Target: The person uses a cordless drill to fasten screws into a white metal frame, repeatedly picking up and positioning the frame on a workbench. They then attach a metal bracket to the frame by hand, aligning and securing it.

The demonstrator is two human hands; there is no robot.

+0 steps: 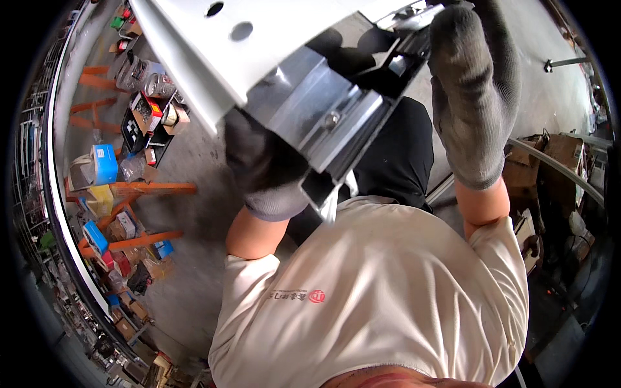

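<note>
A silver aluminium profile (310, 97) with a screw in it and dark, open channels slants across the space in front of my chest. Against its upper left side lies a white panel (200, 45) with two round holes. My left hand (268, 165), in a dark grey work glove, is closed around the profile's near left end, its fingers partly hidden behind the metal. At the other end, my right hand (475, 97), also gloved, is raised with its fingers close together against the profile's upper right tip. Part of its grip is hidden.
On the left stand orange metal frames (155, 188) with boxes, bags and tubs, including a blue box (105, 163). Cardboard boxes (543, 168) and a metal rail (563, 169) are at the right. Grey concrete floor (187, 258) lies below.
</note>
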